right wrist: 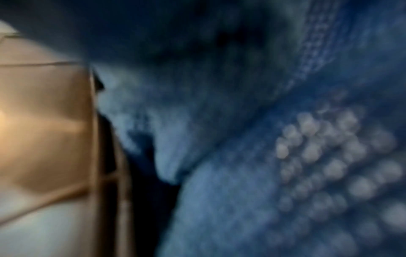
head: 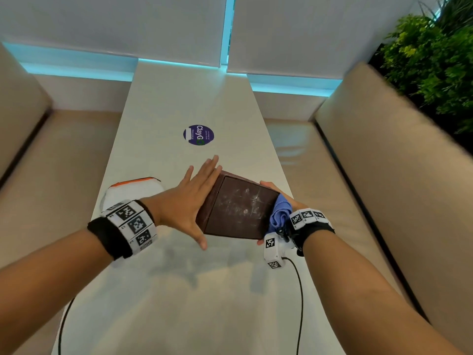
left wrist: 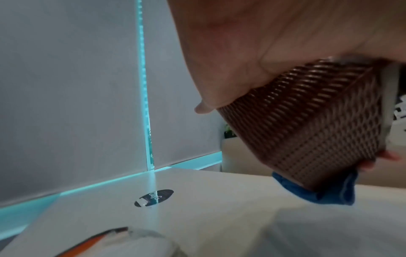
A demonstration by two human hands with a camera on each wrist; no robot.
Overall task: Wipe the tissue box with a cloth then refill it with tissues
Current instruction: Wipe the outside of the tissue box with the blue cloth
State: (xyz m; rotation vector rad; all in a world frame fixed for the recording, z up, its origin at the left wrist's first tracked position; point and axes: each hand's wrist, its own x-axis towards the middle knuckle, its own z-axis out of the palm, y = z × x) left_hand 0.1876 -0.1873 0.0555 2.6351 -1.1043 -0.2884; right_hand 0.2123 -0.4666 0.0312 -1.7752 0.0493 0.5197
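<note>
The brown woven tissue box (head: 236, 208) is held tilted above the bench (head: 194, 103), its flat scuffed base facing up. The left hand (head: 188, 201) presses flat against its left side, fingers straight. The right hand (head: 286, 201) cups the opposite side with the blue cloth (head: 280, 213) bunched between, fingers apparently curled. A white tissue pack (head: 133, 190) lies left.

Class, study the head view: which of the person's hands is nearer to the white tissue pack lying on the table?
Left. The left hand presses the tissue box beside the tissue pack; the right hand is beyond the box.
</note>
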